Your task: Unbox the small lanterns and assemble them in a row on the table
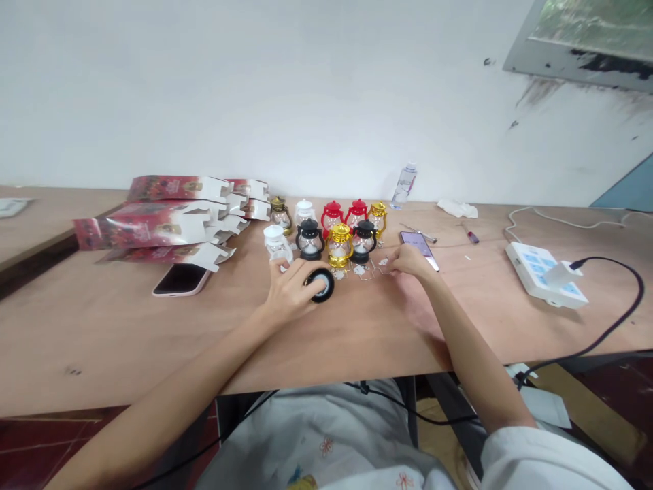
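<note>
Head view: tabletop (357,337) runs between forearms (229,350) to front edge (316,384), lower centre.
Left hand (292,289) clamps black round piece (330,288), frame centre; right hand (408,260) bunched beside wire pieces (364,271), can't tell if gripping.

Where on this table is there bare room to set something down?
Bare: between the left forearm and right forearm; on the near side of the pink phone; between the right forearm and power strip. Crowded: beyond the left hand, where lanterns cluster, and behind the pink phone, where cartons are piled.
</note>
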The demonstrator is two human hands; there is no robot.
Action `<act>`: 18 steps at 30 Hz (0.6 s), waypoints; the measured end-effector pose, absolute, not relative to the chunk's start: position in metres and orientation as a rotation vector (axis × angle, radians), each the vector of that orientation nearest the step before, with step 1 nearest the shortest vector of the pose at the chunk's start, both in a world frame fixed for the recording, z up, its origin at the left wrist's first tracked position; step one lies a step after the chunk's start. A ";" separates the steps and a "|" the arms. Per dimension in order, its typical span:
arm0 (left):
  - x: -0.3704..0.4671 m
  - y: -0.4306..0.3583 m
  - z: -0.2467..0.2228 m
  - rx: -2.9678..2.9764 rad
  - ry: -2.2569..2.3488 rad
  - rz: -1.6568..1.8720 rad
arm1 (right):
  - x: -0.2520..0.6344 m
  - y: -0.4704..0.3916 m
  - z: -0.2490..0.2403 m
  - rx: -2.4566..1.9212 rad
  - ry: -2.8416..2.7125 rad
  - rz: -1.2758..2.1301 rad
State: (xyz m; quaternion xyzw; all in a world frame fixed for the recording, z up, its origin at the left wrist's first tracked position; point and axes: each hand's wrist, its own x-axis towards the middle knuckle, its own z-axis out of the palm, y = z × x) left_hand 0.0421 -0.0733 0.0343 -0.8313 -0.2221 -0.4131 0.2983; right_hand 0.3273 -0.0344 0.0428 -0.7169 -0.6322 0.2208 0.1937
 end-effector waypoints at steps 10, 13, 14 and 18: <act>0.042 -0.073 0.034 -2.202 -0.593 -1.101 | 0.325 -0.031 0.040 -2.075 -1.709 0.452; 0.042 -0.072 0.034 -2.204 -0.587 -1.095 | 0.324 -0.031 0.037 -2.099 -1.732 0.379; 0.042 -0.072 0.034 -2.205 -0.585 -1.096 | 0.323 -0.031 0.036 -2.100 -1.743 0.352; 0.042 -0.073 0.035 -2.206 -0.579 -1.106 | 0.319 -0.030 0.029 -2.068 -1.776 0.258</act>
